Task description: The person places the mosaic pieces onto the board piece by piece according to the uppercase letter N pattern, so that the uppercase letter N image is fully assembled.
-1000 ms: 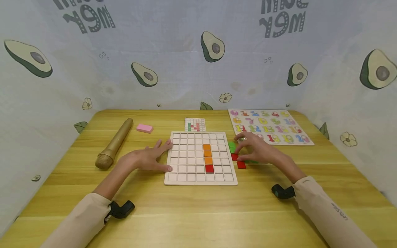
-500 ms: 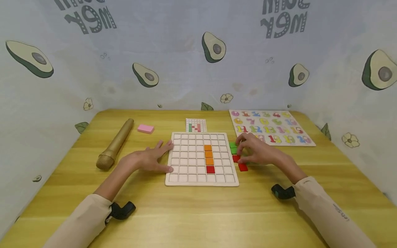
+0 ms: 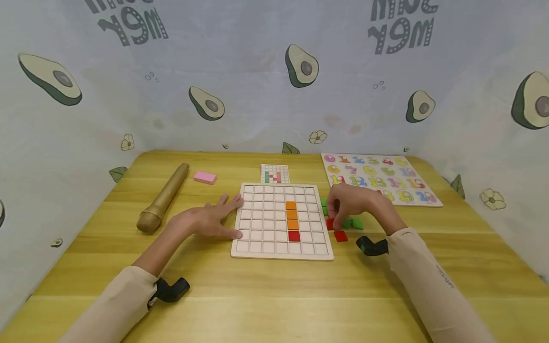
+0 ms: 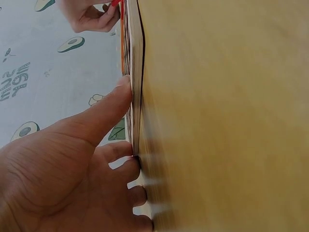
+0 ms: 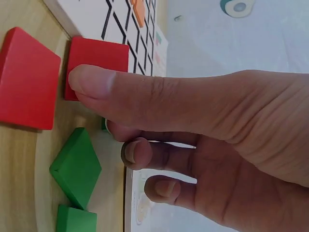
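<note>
The left hand point(image 3: 216, 223) steadies the left side of a white grid board point(image 3: 257, 255), fingers spread and thumb on its edge. A column of three orange tiles point(image 3: 291, 214) with one red tile point(image 3: 294, 236) below sits in the board's squares. Beside the board's right edge, the right hand point(image 3: 349, 206) has its fingers curled at a red square tile point(image 5: 96, 50) and pinches it with the thumb over its face; the index fingertip is mostly hidden. Another red tile point(image 3: 340, 236) lies just in front. Green tiles point(image 3: 357, 223) lie next to and partly behind that hand.
A small pattern card point(image 3: 275, 174) lies behind the board. A number puzzle board point(image 3: 381, 176) is at the back right, partly covered by the right hand. On the left lie a gold microphone point(image 3: 165, 197) and a pink block point(image 3: 205, 177).
The right hand has rotated and its fingers have drawn in around the red tile, its wrist swinging left. More green tiles show behind it. The left hand holds its place.
</note>
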Tool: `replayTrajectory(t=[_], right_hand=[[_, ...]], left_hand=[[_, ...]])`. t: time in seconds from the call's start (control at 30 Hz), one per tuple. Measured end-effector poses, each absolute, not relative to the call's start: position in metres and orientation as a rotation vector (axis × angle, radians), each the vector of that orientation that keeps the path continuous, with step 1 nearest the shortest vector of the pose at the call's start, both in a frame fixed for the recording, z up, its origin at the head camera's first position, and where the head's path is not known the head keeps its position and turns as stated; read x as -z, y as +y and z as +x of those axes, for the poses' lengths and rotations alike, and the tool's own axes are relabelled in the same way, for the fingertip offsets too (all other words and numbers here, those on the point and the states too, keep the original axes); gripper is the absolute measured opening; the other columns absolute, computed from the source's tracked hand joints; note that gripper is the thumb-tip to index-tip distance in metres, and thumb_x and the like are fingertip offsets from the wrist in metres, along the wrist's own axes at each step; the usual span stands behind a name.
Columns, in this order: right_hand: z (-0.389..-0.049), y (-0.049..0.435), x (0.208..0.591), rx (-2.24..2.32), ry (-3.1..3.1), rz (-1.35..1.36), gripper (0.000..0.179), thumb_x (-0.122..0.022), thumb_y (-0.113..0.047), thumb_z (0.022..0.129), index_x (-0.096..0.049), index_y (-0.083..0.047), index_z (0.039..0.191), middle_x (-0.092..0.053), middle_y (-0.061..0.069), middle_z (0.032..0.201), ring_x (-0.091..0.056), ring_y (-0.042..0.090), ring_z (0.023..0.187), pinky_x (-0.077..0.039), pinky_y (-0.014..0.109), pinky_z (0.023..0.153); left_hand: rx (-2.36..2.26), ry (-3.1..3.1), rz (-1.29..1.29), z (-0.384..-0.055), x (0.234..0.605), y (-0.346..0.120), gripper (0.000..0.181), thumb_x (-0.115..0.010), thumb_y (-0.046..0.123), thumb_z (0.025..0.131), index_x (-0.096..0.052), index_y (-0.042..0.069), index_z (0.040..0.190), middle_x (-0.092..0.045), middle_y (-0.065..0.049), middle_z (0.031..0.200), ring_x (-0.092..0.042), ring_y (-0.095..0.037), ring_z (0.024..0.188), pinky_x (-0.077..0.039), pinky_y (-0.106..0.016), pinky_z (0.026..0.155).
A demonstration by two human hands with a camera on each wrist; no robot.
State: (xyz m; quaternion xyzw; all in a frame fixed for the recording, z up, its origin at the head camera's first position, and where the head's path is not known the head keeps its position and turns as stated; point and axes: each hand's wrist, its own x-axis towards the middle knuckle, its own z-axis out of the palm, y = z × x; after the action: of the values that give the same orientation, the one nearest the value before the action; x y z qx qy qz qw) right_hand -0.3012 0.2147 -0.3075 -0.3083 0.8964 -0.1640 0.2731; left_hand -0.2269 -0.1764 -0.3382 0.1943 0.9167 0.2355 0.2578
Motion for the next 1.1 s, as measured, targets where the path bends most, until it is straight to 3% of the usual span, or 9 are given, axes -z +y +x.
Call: replayTrajectory(t=[0.37,0.83,1.1], right_hand=[[-0.309,0.224,0.307,0.635,2.338,-0.915,0.004,-0.088,-0.006,0.090,-0.084,-0.003,0.089,-0.079,0.002,0.084,-0.065,0.013,0.072,-0.059,0.027,0.070],[-0.312,0.207,0.323,0.849,2.299,-1.072,0.007,-0.082,-0.004,0.095,-0.086,0.000,0.098,-0.082,0.010,0.091,-0.065,0.011,0.075,-0.052,0.021,0.068],[-0.306,0.191,0.333,0.944,2.345,-1.046,0.006,-0.082,-0.007,0.096,-0.085,-0.002,0.099,-0.079,0.003,0.087,-0.063,0.014,0.072,-0.054,0.022,0.068]], left_hand=[[-0.626,2.486,0.526,-0.228,0.337,-0.175,0.102,-0.069,0.050,0.105,-0.005,0.013,0.175,0.007,-0.018,0.180,0.008,-0.045,0.165,0.002,-0.072,0.128],[-0.638,2.480,0.531,-0.228,0.337,-0.177,0.102,-0.069,0.049,0.105,-0.005,0.011,0.175,0.007,-0.018,0.181,0.008,-0.042,0.165,0.003,-0.072,0.128],[-0.622,2.481,0.535,-0.228,0.337,-0.177,0.102,-0.069,0.049,0.105,-0.006,0.010,0.175,0.006,-0.018,0.181,0.008,-0.043,0.165,0.003,-0.072,0.128]])
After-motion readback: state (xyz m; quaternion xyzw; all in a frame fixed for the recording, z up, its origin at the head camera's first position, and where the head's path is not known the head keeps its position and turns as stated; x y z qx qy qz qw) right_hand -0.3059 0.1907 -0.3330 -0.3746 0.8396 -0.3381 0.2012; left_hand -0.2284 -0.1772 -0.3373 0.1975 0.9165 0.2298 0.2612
